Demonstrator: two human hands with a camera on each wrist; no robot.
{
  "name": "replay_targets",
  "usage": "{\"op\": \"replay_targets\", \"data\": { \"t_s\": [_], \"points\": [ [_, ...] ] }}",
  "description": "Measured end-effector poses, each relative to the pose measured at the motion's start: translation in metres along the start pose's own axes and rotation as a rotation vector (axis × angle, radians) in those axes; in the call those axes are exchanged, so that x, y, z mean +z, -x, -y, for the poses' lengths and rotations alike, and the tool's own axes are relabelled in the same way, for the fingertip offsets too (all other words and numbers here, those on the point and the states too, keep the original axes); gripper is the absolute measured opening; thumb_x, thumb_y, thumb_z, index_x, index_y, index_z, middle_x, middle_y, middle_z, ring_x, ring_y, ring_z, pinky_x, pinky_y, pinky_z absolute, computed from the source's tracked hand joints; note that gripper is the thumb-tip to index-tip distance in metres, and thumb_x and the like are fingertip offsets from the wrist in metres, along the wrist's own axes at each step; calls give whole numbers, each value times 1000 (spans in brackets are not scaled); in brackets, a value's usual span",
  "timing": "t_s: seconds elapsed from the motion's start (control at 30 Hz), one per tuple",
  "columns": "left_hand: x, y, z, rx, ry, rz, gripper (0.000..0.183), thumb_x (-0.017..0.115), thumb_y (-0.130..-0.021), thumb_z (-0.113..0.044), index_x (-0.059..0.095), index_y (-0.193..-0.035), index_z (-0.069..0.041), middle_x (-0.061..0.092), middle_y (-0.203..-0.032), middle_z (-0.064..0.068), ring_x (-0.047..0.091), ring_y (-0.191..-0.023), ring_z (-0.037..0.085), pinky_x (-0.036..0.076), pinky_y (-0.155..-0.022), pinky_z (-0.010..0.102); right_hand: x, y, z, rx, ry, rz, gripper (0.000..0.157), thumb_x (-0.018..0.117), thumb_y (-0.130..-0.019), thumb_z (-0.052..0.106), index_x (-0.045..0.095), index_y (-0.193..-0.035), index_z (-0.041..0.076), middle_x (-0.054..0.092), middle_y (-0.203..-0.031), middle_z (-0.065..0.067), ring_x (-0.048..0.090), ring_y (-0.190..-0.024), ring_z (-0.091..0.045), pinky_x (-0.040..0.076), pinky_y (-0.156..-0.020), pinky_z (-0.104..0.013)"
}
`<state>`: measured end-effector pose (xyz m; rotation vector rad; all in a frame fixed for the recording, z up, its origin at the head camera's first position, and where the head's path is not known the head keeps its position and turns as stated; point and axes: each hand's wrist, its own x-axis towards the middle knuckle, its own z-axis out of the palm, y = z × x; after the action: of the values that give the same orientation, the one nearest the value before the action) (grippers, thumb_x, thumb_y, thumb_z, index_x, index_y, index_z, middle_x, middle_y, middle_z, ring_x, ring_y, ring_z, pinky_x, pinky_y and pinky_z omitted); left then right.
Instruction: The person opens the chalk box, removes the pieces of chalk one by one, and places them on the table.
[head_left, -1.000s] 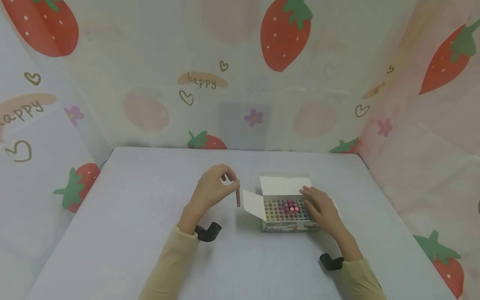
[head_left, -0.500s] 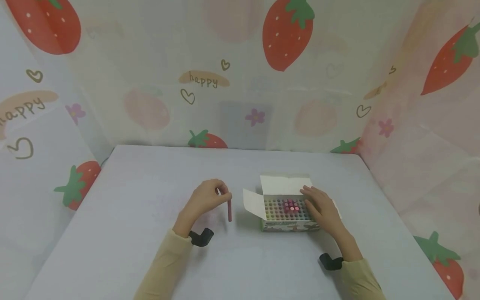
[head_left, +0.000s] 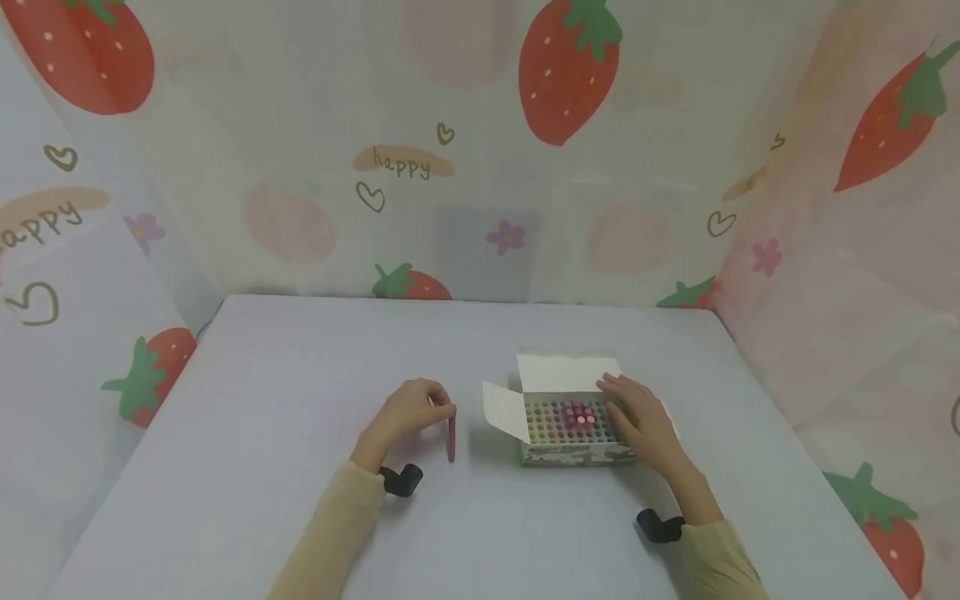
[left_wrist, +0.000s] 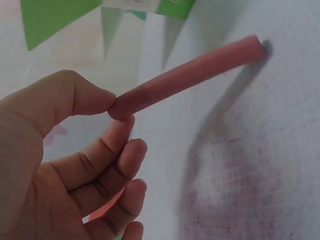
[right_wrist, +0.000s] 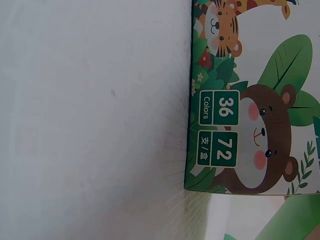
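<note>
In the left wrist view, my left hand [left_wrist: 65, 150] pinches one end of a plain dusky-pink chalk stick [left_wrist: 190, 70] between thumb and index finger. The stick's far end meets its shadow on the table. From the head view, the left hand [head_left: 408, 417] is left of the open box [head_left: 577, 454], with the chalk stick [head_left: 452, 439] pointing down. My right hand [head_left: 647, 421] lies over the box's right side, fingers extended and relaxed. Rows of round coloured ends fill the box, and several pink and magenta sticks [head_left: 580, 415] stand higher than the rest.
The box's back flap [head_left: 566, 372] and left flap [head_left: 504, 410] are folded out. Its printed side [right_wrist: 250, 135] shows animals, "36 Colors" and "72". A white table [head_left: 300, 358] lies beneath, with a strawberry-print curtain [head_left: 480, 192] behind and along both sides.
My left hand has moved down and left, away from the box and nearer to me, carrying the chalk stick. The right hand has stayed on the box.
</note>
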<state>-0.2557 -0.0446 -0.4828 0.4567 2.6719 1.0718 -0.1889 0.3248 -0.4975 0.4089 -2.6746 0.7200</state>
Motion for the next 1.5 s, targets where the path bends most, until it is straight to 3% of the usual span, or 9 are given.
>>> {"op": "replay_targets", "data": {
  "t_s": [0.27,0.5,1.0,1.27,1.5],
  "points": [
    [10,-10,8,-13,-79,-24,12,64,-80,-28,66,-77,-15,61,-74,-4,52,-67,12,42,-62,28,-1,-3,1,-25,4,-15,34,53,-93,16,54,-127,11,49,-135,-13,38,-128,-36,26,-100,-59],
    [16,-11,11,7,-162,-63,12,64,-82,-24,67,-80,-13,62,-75,-3,52,-68,13,44,-66,31,0,-1,0,-27,6,-20,34,54,-93,16,55,-126,11,50,-135,-12,38,-128,-35,26,-100,-59],
    [19,-11,14,63,-175,-138,16,67,-82,-30,66,-80,-15,56,-71,-4,49,-66,12,41,-63,30,2,-1,-1,-30,4,-31,33,54,-93,16,55,-125,11,51,-134,-12,40,-127,-35,27,-101,-57],
    [3,-13,-5,119,-168,-267,12,66,-84,-26,66,-88,-14,61,-79,2,52,-71,16,41,-66,35,3,0,1,-16,11,-32,33,53,-93,16,55,-125,11,50,-134,-12,39,-127,-35,26,-102,-57],
    [-6,-16,-32,225,-147,-366,9,65,-85,-24,66,-90,-16,61,-82,1,52,-75,16,43,-66,31,1,1,2,4,8,-19,33,53,-93,18,55,-126,12,50,-135,-11,38,-128,-34,25,-102,-56]
  ]
}}
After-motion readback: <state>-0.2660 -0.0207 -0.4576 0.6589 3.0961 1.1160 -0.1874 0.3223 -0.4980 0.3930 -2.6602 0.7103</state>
